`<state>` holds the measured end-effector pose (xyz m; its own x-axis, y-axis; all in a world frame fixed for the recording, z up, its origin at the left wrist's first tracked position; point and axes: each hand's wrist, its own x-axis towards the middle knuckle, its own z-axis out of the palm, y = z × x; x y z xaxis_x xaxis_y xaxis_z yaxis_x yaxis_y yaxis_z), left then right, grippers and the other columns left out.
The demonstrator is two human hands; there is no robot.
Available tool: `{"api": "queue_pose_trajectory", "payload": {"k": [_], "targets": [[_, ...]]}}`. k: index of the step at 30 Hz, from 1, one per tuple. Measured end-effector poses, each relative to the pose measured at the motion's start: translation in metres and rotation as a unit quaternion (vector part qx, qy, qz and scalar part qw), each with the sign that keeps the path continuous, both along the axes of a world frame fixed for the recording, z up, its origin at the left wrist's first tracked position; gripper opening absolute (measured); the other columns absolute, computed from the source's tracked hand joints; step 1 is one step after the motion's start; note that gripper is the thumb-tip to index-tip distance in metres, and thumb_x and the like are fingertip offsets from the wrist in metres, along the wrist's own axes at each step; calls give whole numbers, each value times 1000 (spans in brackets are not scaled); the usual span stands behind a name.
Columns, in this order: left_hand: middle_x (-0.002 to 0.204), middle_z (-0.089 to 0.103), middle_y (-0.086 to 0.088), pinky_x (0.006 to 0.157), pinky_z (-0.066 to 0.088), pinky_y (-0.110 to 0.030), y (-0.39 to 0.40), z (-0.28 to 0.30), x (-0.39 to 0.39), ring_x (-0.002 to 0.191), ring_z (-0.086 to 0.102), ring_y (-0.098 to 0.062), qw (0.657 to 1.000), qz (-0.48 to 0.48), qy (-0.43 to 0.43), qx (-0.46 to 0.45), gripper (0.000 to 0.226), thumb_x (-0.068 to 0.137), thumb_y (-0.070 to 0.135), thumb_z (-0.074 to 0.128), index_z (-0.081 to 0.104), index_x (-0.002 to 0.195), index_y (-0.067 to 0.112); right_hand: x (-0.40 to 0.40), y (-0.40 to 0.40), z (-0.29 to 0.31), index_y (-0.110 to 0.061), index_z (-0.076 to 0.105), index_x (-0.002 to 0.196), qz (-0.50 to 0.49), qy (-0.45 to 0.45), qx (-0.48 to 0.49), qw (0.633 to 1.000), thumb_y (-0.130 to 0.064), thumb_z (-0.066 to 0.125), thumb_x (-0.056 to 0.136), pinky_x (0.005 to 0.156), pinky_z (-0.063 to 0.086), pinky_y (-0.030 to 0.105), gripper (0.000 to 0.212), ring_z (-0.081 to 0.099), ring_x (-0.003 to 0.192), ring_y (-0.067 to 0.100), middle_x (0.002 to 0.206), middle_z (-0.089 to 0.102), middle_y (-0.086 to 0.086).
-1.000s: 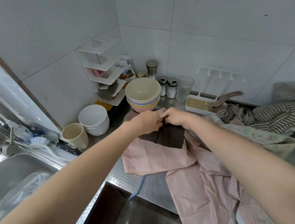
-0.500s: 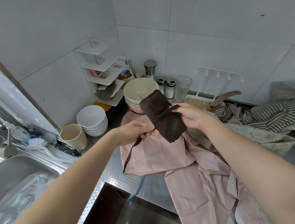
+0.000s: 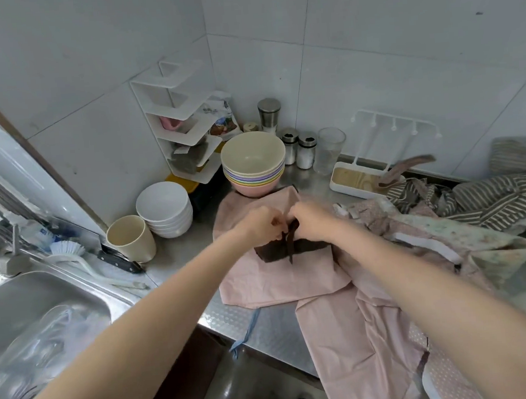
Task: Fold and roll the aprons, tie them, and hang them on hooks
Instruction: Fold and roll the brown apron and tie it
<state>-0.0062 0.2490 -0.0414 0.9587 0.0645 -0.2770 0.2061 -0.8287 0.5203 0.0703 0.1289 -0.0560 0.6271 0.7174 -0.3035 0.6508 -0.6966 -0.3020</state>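
**Brown roll held at its strap**

The dark strap (image 3: pixel 291 240) is pinched by the left hand (image 3: pixel 262 223) and right hand (image 3: pixel 310 222), fingers curled, atop the brown rolled apron (image 3: pixel 291 250). Beneath the grip, the pink apron (image 3: pixel 271 280) is spread. Beyond it, stacked bowls (image 3: pixel 253 165); rightward, the hook rack (image 3: pixel 394 123) and striped apron (image 3: pixel 488 200).

Matt brown cloth roll (image 3: pixel 290 249), glossy steel counter (image 3: pixel 265 320) (dimpled edge), wrinkled pink cloth (image 3: pixel 271 280)

Beside the sink (image 3: pixel 44 311): one cup (image 3: pixel 130 239), one stack of white bowls (image 3: pixel 165 208), one stack of coloured bowls (image 3: pixel 253 165), two shakers (image 3: pixel 298 149), one glass (image 3: pixel 328 150), one brown apron roll (image 3: pixel 292 249), one pink apron (image 3: pixel 293 278), one striped apron (image 3: pixel 488 200), one floral apron (image 3: pixel 447 235).
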Motion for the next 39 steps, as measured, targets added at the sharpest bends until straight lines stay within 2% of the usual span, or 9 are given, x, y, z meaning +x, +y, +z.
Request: {"api": "queue_pose_trajectory", "payload": {"k": [6,11,14,18,22,28,33,36,39], "targets": [[78,62,-5,57,46,-19,-2,-41,-15,63,55,-11,952,220,-3,-215,20,95,7,48,51,114,6,-30,-26,-43,-8,64,94,-69,-42,184,980,-2,68,75,68,26,16,20,56,95,19,99,63,2],[89,61,-9,63,43,-18,27,-36,-6,68,54,-10,952,243,-24,-184,20,96,5,46,58,112,5,-22,-28,-35,-17,60,74,-31,85,219,972,2,71,71,82,46,27,22,62,94,19,95,68,4],[103,64,-10,80,45,-25,48,-43,-13,86,57,-18,960,258,42,-104,27,94,3,44,62,113,8,-10,-32,-18,-24,53,70,-179,202,322,907,4,69,77,68,44,20,33,57,70,9,75,62,-1],[126,50,-11,86,46,-28,46,-44,-24,112,53,-23,959,88,271,-2,48,92,10,52,43,139,13,13,-35,-12,-18,50,73,-390,278,427,767,3,60,86,61,42,21,26,51,64,12,72,56,2],[153,23,1,112,23,-36,16,-29,-17,140,25,-23,955,76,227,-176,78,87,27,64,15,148,29,19,-26,0,-15,52,73,-401,344,416,740,8,52,89,59,41,21,27,50,64,13,71,55,4],[94,65,-8,96,44,-26,-15,-22,-15,90,65,-16,836,107,187,-505,19,99,19,42,56,108,9,28,-21,10,-17,53,68,-389,239,387,801,-3,71,79,61,44,25,26,53,63,16,69,55,4],[56,33,7,54,31,-17,4,17,1,50,30,-6,872,84,112,-470,32,100,21,39,58,76,14,40,-32,16,-18,58,75,-162,79,177,967,-2,75,74,64,38,24,23,52,77,18,76,58,3],[52,31,8,44,21,-15,24,42,18,45,25,-4,871,140,16,-471,33,102,22,35,50,74,14,31,-40,22,-18,61,72,-87,199,121,969,-7,78,72,67,37,23,20,51,73,16,77,59,7],[60,37,1,46,27,-18,34,43,27,51,31,-9,947,165,-5,-274,30,101,21,36,49,75,13,24,-44,30,-12,62,78,-89,347,157,920,0,71,78,68,47,20,15,59,72,14,80,62,8]]}}
